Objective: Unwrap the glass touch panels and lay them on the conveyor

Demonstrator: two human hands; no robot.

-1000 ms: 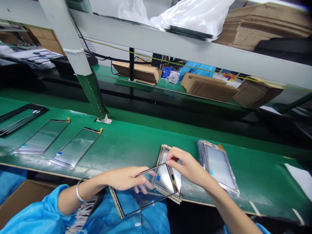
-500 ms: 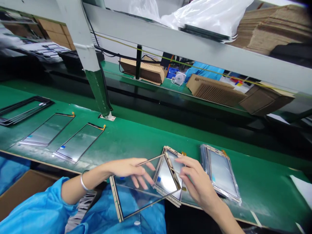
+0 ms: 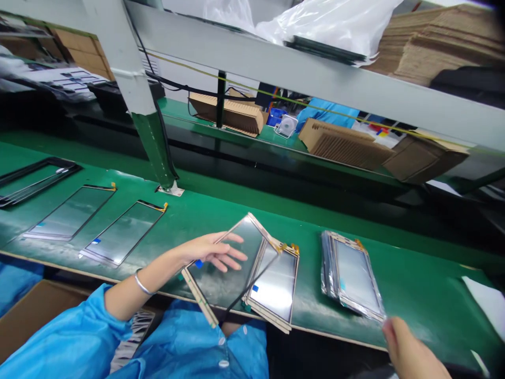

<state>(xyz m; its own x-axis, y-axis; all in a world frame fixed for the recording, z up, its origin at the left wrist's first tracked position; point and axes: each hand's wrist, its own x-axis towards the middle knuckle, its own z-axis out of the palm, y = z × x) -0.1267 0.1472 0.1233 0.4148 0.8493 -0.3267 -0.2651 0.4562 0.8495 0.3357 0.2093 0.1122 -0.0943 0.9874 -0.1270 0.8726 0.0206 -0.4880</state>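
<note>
My left hand point(image 3: 215, 252) grips a clear touch screen panel point(image 3: 236, 268) by its left edge, fingers spread behind the glass. The panel is tilted above the bench and carries a blue tab and an orange flex connector. Just to its right, partly behind it, lies a stack of similar touch screen panels point(image 3: 274, 287) with orange connectors. My right hand point(image 3: 414, 350) is low at the right, by the bench's front edge, blurred and with most fingers hidden. Nearest to it is a stack of film-wrapped panels point(image 3: 355, 276).
Two separate panels point(image 3: 124, 231) lie on the green bench point(image 3: 201, 216) at left, beyond them black frames point(image 3: 39, 176). A post point(image 3: 158, 142) rises from the bench. White paper point(image 3: 487, 305) lies at far right. An open carton point(image 3: 47, 310) stands below the front edge.
My right hand has left the panel and moved right and down to the bench's front edge. My left hand has raised and turned the panel, its connector now showing at the right corner.
</note>
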